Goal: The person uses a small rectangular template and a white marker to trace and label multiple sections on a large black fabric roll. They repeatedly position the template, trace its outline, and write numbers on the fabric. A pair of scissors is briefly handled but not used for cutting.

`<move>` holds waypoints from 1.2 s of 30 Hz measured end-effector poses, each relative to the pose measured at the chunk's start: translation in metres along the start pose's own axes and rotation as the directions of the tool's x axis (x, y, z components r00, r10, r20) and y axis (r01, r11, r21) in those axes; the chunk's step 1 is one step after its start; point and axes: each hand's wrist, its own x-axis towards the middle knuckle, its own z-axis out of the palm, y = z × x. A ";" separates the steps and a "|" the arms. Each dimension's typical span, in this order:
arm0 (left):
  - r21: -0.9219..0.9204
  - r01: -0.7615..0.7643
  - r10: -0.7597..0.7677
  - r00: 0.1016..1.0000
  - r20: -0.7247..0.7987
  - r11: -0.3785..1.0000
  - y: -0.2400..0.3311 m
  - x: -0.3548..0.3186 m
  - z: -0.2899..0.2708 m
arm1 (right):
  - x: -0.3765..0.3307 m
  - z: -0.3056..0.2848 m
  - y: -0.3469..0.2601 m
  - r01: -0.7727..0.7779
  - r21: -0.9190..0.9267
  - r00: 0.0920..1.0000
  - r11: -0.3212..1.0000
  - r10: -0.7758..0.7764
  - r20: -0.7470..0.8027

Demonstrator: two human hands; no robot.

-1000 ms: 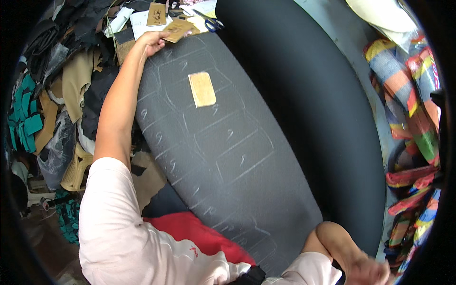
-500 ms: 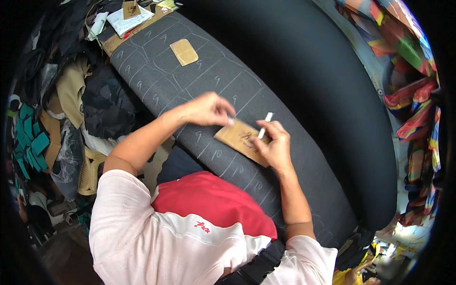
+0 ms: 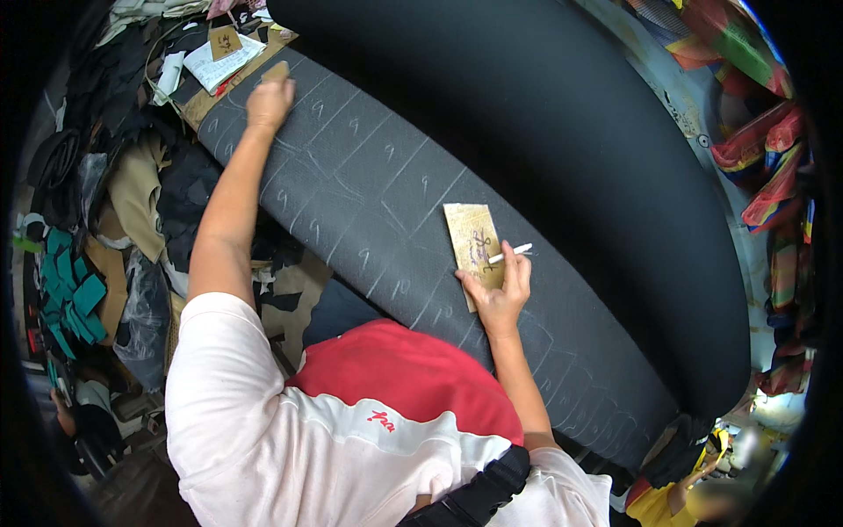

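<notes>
My left hand (image 3: 270, 104) is stretched to the far left end of the dark grey material (image 3: 351, 189). Its fingers are closed on a small brown cardboard template (image 3: 276, 72). In my right hand (image 3: 499, 299), near the middle, a larger rectangular cardboard template (image 3: 471, 235) with handwriting on it is pinched between thumb and fingers. A slim white marking pen (image 3: 511, 254) sticks out between the fingers of the same hand. White drawn outlines and numerals cover the material around both hands.
Behind the marked material runs a large black roll (image 3: 562, 140). Papers (image 3: 224, 63) lie at the far left corner. Fabric scraps (image 3: 140, 198) and teal pieces (image 3: 75, 285) are heaped on the left. Colourful cloth (image 3: 764, 158) hangs at right; a person in yellow (image 3: 659, 502) is at lower right.
My left hand has gone from the middle to the far left and taken hold of the small template. My right hand has turned the larger template more upright, keeping the pen.
</notes>
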 end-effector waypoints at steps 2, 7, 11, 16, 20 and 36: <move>0.129 0.030 -0.003 0.979 -0.202 0.991 -0.043 0.031 -0.002 | 0.002 0.000 0.000 0.026 0.005 1.000 1.000 -0.026 0.010; -0.130 0.238 -0.271 0.821 -0.502 0.962 -0.129 0.126 -0.020 | 0.006 0.000 -0.001 0.059 0.025 0.994 0.998 -0.061 0.094; -0.021 0.292 -0.259 0.811 -0.524 0.956 -0.083 0.144 -0.031 | 0.014 -0.004 -0.002 0.102 0.007 0.983 0.995 -0.102 0.150; -0.680 -0.261 0.166 0.965 -0.204 0.685 0.084 0.001 -0.043 | 0.022 -0.013 -0.007 -0.002 -0.046 1.000 0.999 0.000 -0.030; -0.790 0.414 0.433 0.672 0.600 0.452 0.184 -0.121 -0.073 | 0.027 -0.012 -0.020 -0.462 0.517 0.832 0.721 0.554 -0.029; -0.827 -0.028 0.583 0.723 0.372 0.562 0.276 -0.166 -0.121 | 0.006 -0.059 0.002 -0.420 0.617 0.756 0.666 0.632 -0.168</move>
